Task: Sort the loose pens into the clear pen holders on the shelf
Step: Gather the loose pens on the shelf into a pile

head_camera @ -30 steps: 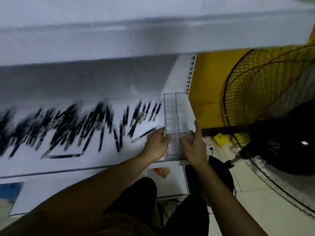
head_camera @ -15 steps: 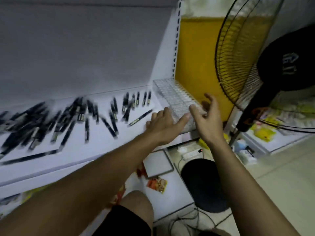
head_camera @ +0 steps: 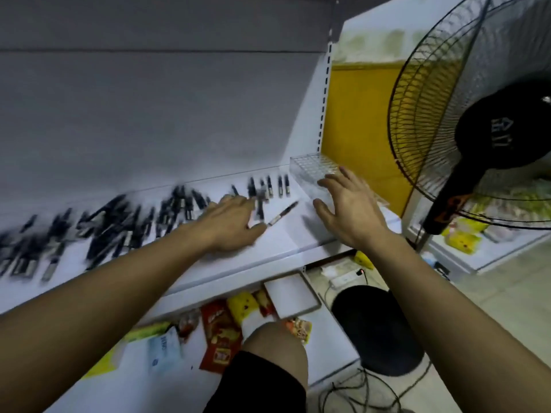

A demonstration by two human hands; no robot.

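White shelf [head_camera: 292, 242]: left hand [head_camera: 232, 222] has come off the pen holder [head_camera: 313, 166] and is now flat by a stray pen [head_camera: 282, 213], fingers apart, empty. Right hand [head_camera: 348, 210] is splayed over the pen holder's near end. Other pens [head_camera: 125, 222] lie left of the pen holder, unsorted. Picking likely starts now.

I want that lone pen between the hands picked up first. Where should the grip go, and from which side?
Pinch the lone pen at mid-barrel from above with the left hand, whose thumb is nearest: it lies flat on the shelf, clear on both sides.
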